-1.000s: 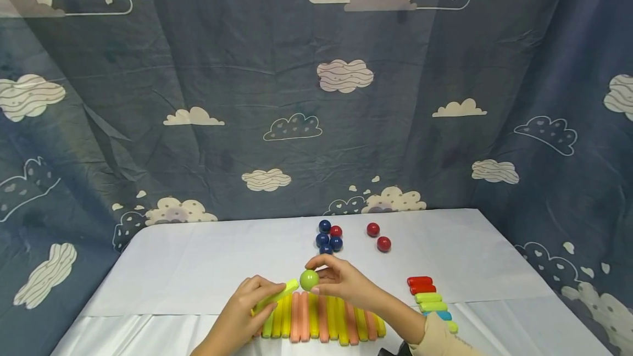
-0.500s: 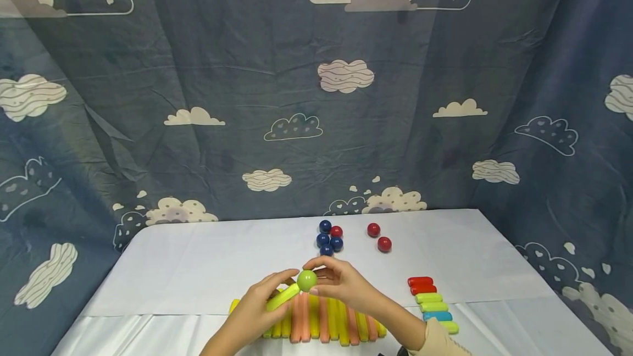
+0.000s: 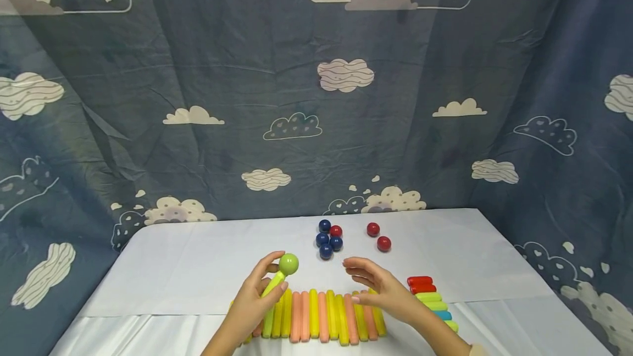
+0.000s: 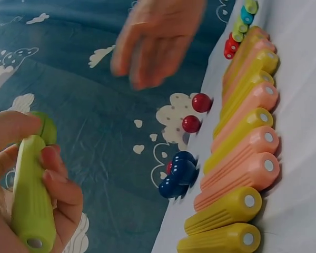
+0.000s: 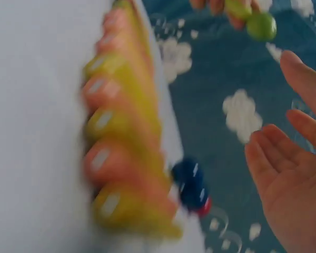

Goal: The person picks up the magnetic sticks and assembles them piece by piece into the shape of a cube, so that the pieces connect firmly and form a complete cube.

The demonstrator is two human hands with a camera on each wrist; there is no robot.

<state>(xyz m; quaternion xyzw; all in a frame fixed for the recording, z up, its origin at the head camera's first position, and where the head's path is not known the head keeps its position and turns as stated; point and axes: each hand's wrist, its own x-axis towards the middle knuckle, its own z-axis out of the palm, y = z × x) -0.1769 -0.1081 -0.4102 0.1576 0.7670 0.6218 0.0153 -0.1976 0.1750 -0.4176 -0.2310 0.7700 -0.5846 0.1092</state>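
My left hand [image 3: 251, 298] grips a light-green magnetic stick [image 4: 30, 184] above the table. A green ball [image 3: 289, 263] sits on the stick's far end, touching it, and the left fingertips reach close to the ball. Apart from it, my right hand [image 3: 388, 293] hovers over the right end of a row of yellow and salmon sticks [image 3: 323, 317]. In the right wrist view the right hand's fingers are spread and hold nothing. Metal tips show on the ends of the row's sticks in the left wrist view.
Several blue balls [image 3: 322, 240] cluster with a red ball [image 3: 336, 231] toward the back of the white table [image 3: 198, 268]. Two loose red balls [image 3: 383, 244] lie right of them. Short red, green and blue sticks [image 3: 429, 296] line the right side. A cloud-patterned curtain [image 3: 222, 87] hangs behind.
The green ball met the stick's end between the hands. My right hand has let go of the ball and moved right; my left hand has raised stick and ball up and left.
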